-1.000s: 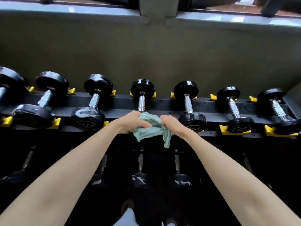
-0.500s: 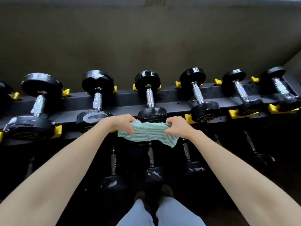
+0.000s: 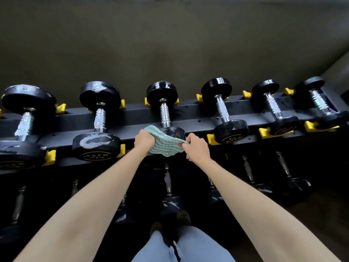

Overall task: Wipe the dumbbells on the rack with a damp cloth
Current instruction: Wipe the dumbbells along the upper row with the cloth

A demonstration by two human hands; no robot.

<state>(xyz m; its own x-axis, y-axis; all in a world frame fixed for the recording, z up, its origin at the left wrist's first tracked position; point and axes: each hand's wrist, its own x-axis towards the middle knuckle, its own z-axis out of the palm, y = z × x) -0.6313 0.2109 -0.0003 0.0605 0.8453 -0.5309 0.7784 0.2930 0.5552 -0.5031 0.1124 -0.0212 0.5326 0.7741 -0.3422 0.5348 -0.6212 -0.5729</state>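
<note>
Green cloth (image 3: 164,144) taut between left hand (image 3: 144,139) and right hand (image 3: 197,148), against the middle dumbbell (image 3: 164,114)

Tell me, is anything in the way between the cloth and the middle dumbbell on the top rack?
Nothing visible is. The left hand and right hand hold the cloth stretched right at the near head of the middle dumbbell; no object sits between them.

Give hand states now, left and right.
Left hand: grips the cloth by its left edge.
Right hand: pinches the cloth's right edge.
</note>
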